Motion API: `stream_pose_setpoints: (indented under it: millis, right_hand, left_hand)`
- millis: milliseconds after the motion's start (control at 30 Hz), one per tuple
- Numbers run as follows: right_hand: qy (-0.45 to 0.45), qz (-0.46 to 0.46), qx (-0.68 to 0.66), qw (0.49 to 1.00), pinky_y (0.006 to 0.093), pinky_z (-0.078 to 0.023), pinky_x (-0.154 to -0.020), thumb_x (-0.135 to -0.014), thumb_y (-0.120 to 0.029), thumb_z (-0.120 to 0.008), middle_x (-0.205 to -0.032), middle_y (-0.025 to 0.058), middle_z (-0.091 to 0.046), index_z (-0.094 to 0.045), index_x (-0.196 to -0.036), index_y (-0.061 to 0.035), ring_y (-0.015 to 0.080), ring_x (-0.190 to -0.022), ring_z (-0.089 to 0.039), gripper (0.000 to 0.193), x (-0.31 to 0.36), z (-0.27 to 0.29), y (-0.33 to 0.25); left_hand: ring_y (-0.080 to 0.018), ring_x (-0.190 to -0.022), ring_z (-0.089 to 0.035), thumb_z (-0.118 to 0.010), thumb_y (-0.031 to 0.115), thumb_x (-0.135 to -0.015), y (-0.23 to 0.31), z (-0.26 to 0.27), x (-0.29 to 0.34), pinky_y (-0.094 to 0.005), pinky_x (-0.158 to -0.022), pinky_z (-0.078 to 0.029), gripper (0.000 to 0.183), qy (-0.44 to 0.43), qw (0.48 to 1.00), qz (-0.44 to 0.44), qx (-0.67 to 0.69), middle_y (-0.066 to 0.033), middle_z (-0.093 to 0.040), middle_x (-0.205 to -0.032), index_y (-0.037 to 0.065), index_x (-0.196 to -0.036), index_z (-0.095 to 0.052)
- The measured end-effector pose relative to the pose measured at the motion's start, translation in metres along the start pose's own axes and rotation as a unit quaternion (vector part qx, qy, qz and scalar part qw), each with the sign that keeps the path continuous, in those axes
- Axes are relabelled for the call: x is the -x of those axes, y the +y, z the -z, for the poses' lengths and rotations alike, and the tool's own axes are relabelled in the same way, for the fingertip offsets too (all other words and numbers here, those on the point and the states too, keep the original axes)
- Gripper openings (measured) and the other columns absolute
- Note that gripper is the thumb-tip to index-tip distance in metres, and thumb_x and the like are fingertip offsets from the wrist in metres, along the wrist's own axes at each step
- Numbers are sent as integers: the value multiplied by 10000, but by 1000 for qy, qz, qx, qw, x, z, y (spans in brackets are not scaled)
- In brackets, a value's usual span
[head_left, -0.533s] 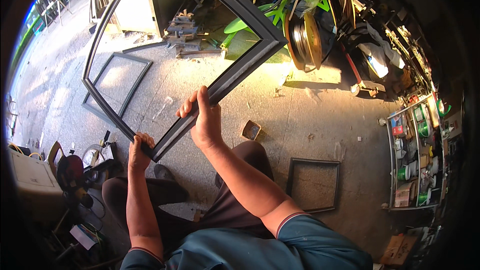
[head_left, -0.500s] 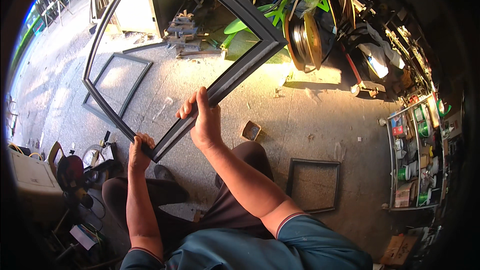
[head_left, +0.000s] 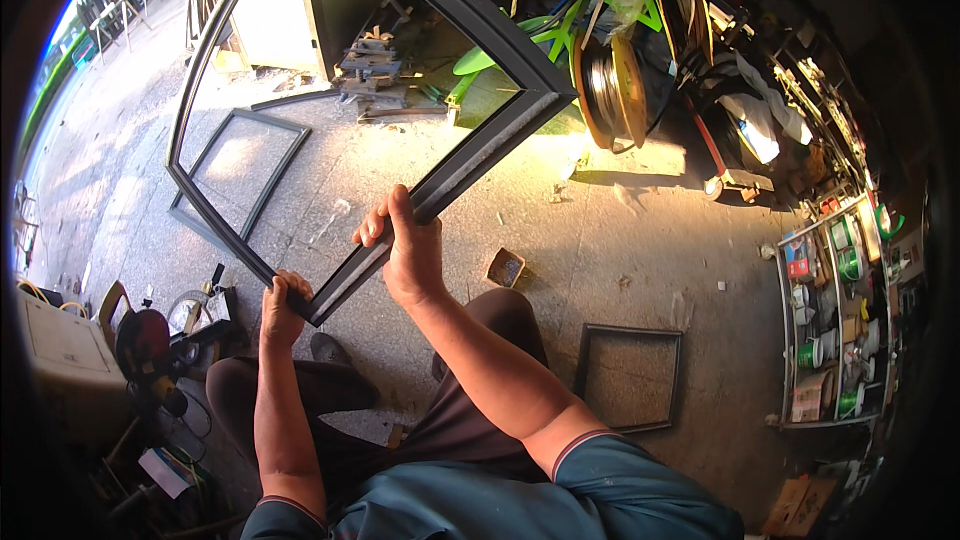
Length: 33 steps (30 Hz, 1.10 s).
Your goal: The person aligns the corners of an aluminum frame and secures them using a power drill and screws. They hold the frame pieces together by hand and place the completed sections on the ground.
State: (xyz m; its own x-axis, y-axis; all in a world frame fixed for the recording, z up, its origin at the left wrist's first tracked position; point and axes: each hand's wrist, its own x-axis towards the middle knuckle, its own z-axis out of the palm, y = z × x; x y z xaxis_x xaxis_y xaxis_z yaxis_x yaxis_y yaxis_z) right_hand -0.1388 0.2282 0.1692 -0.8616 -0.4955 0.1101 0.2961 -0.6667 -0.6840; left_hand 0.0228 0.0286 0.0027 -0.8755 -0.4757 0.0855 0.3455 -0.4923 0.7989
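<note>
Held up in front of me is a large dark grey rectangular frame (head_left: 482, 148) with a ridged profile; its far edge runs out of the picture at the top. My left hand (head_left: 284, 308) is closed round the frame beside its nearest corner. Partway along the right-hand bar, my right hand (head_left: 412, 258) grips it with the thumb lying up along the side. Through the frame's opening shows the stone floor, where another dark frame (head_left: 282, 162) lies beyond my left hand.
A smaller black frame (head_left: 681, 372) lies right of my knees. Ahead of them sits a small open box (head_left: 505, 267). Stocked shelves (head_left: 782, 325) stand at the right, a wooden spool (head_left: 632, 90) at the far right. A machine with a dark disc (head_left: 142, 345) is at the left.
My grip and the held frame stay almost the same. The floor and the things on it have shifted slightly right and down in the view.
</note>
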Motion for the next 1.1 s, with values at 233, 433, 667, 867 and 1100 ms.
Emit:
stream_pose_setpoints:
  millis: [233,433,667,867,1100]
  right_hand:
    - [81,-31,77,993,397,-553,-683,-1040,-475,-590,-640,55,-573,-539,-777,-92,190,-606,-599,467,-26,22,35]
    - [287,-151,29,945,365,-550,-514,-1024,-435,-628,-733,91,-613,-516,-1070,15,188,-560,-618,467,-66,106,104]
    - [415,-332,173,829,449,-551,-598,-985,-425,-679,-832,109,-632,-575,-1190,-45,265,-681,-647,444,-51,219,205]
    - [436,-375,212,791,475,-573,-786,-972,-413,-690,-1209,131,-658,-576,-1337,-35,287,-1001,-684,537,-44,293,264]
    - [423,-404,214,782,485,-529,-968,-978,-385,-701,-1389,132,-596,-548,-1397,-69,300,-1216,-611,547,-74,344,308]
  left_hand:
    - [-200,-770,-589,-647,414,-1023,-9,29,13,-354,-739,-505,384,123,990,39,-62,-68,-602,-824,62,-884,-583]
    - [-155,-643,-612,-600,478,-1034,-37,23,21,-312,-606,-476,477,198,961,168,-101,-70,-673,-745,63,-809,-664]
    - [-171,-597,-645,-691,482,-976,-131,63,65,-297,-527,-477,439,301,913,255,-101,-86,-710,-745,79,-805,-669]
    - [-189,-646,-688,-714,455,-971,-201,90,68,-308,-561,-512,421,331,902,265,-78,-90,-718,-764,67,-814,-665]
    - [-234,-746,-707,-705,448,-980,-262,111,54,-369,-634,-577,415,374,885,276,1,-122,-703,-831,44,-965,-612]
